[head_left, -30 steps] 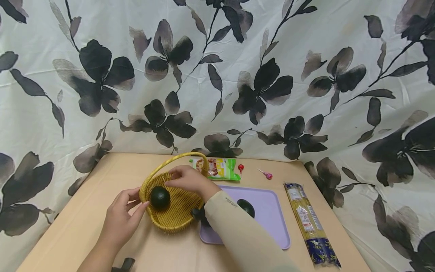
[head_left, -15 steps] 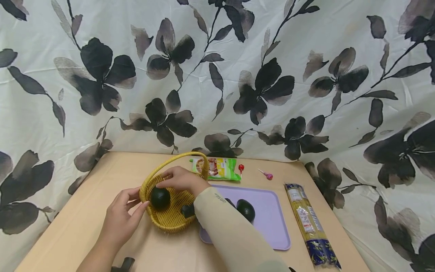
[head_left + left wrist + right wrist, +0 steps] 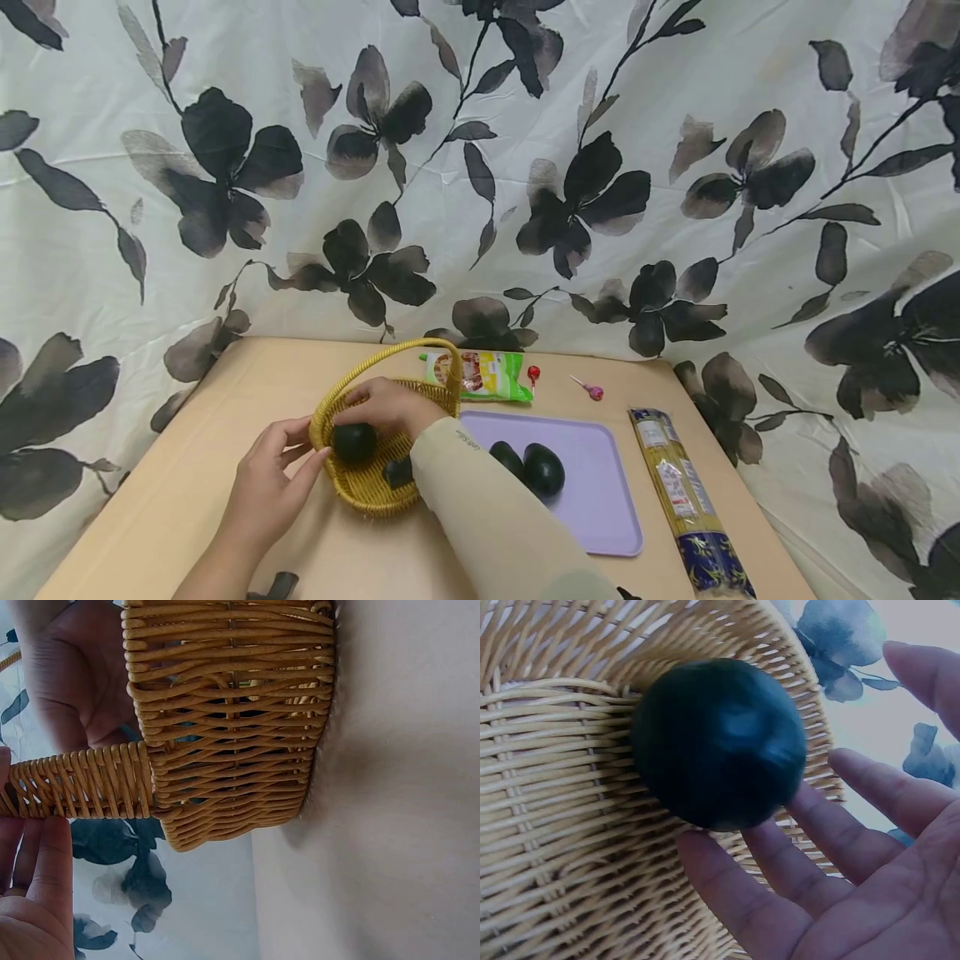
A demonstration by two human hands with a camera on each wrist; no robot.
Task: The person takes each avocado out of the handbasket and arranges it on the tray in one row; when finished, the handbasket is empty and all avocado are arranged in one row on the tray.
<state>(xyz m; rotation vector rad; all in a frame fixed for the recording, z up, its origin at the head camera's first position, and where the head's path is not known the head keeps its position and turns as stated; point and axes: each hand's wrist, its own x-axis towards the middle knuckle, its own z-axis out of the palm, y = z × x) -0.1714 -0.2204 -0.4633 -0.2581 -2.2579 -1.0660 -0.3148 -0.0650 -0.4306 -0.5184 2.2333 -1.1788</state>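
Note:
A yellow woven basket point(image 3: 377, 497) stands on the table, its arched handle upright. My left hand point(image 3: 264, 483) grips the left base of that handle point(image 3: 82, 784) between thumb and fingers. Inside the basket, against its left wall, lies a dark green, rounded avocado point(image 3: 720, 742). My right hand point(image 3: 388, 407) reaches in over the basket; in the right wrist view its fingers point(image 3: 769, 862) are spread and nearly straight, with tips at the avocado's lower side. Two more avocados point(image 3: 543, 469) lie on a lilac tray point(image 3: 600, 521), the left one partly hidden by my right sleeve.
Behind the tray lie a green and yellow snack bag point(image 3: 495, 375), a red lollipop point(image 3: 533, 372) and a pink lollipop point(image 3: 594, 392). Packs of spaghetti point(image 3: 678, 487) lie at the right. A black object point(image 3: 279, 586) shows at the front edge. Floral cloth hangs behind.
My right hand has moved left and lower into the basket, up to the avocado there. The right sleeve has shifted left, uncovering more of the tray's avocados. My left hand stays at the handle.

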